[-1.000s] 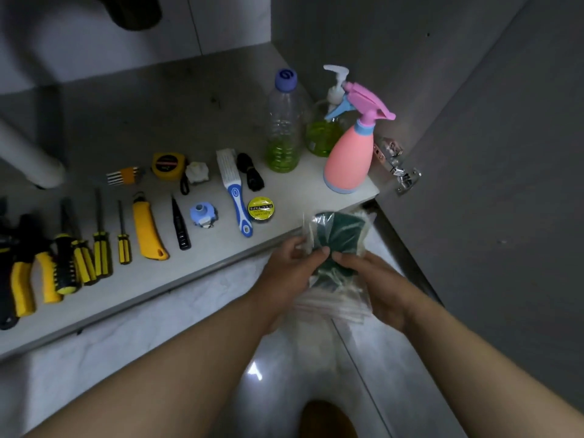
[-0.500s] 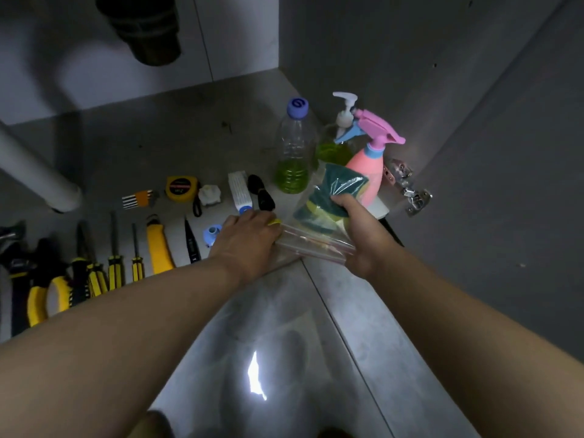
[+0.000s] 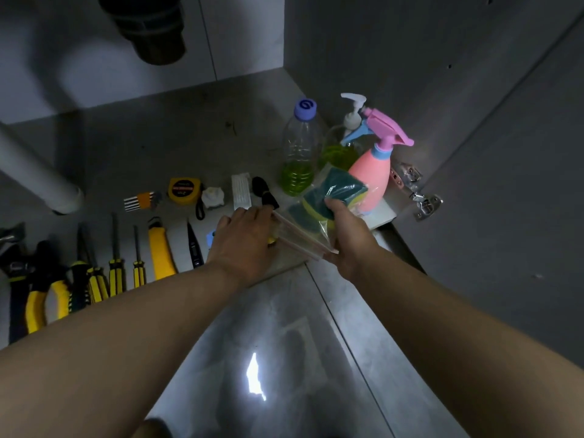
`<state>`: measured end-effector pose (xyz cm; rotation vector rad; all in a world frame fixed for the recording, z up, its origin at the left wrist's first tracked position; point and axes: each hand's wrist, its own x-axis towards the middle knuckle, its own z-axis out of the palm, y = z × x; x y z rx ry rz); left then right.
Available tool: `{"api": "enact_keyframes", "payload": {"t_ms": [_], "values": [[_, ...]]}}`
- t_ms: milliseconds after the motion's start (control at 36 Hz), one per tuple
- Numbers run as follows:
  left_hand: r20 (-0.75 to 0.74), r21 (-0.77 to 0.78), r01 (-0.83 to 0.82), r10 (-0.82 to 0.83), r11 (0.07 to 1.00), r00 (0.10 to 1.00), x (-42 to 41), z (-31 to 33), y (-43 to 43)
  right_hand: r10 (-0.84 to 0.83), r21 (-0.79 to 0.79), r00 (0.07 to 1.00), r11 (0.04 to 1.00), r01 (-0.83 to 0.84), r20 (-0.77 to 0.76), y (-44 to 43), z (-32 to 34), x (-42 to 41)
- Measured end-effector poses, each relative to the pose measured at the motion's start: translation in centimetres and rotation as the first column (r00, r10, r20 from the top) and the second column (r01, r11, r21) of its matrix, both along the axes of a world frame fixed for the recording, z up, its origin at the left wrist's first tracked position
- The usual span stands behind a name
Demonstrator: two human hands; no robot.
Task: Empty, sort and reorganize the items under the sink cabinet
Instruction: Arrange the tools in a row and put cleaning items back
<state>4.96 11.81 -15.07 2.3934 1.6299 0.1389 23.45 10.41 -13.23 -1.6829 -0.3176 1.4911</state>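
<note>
Observed the right grip [image 3: 347, 238] grasping the sponge bag [image 3: 303, 222], thumb pressed over the green and yellow sponges [image 3: 336, 188] inside, with the remaining fingers hidden behind the plastic. The left grip [image 3: 243, 241] was curled onto the bag's left end, at the zip strip. The bag thus ran between the two grips, sponge end raised toward the back right, zip edge low and toward me. I noted it held over the front right part of the cabinet floor [image 3: 189, 137], directly in front of the pink spray bottle [image 3: 369, 175]. I could not tell whether bag and bottle touched. Just behind stood a clear bottle [image 3: 298, 153] with green liquid and a pump bottle [image 3: 346, 137], both upright near the right wall. Left of the grips, tools lay in rows on the cabinet floor: a tape measure [image 3: 183, 190], hex keys [image 3: 140, 200], a yellow utility knife [image 3: 161, 251], screwdrivers [image 3: 115, 263] and pliers [image 3: 41, 298]. A drain pipe [image 3: 151, 26] hung at the top of the view, and a door hinge [image 3: 420, 194] sat on the right wall.
</note>
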Motion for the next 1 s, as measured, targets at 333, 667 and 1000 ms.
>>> {"api": "enact_keyframes", "payload": {"t_ms": [333, 667, 1000], "values": [[0.473, -0.287, 0.206, -0.049, 0.935, 0.880, 3.7, 2.1, -0.7, 0.221, -0.073, 0.969, 0.974, -0.213, 0.115, 0.6, 0.8, 3.4], [0.595, -0.328, 0.100, 0.124, 0.939, 0.794, 5.9, 3.0, -1.5, 0.246, 0.021, 0.965, 0.968, -0.249, 0.087, -0.4, 0.8, 4.0], [0.640, -0.695, -0.054, 0.652, 0.717, 0.406, 7.7, 4.6, -1.3, 0.392, 0.300, 0.919, 0.880, -0.367, -0.025, -3.3, 2.9, 5.4]]}}
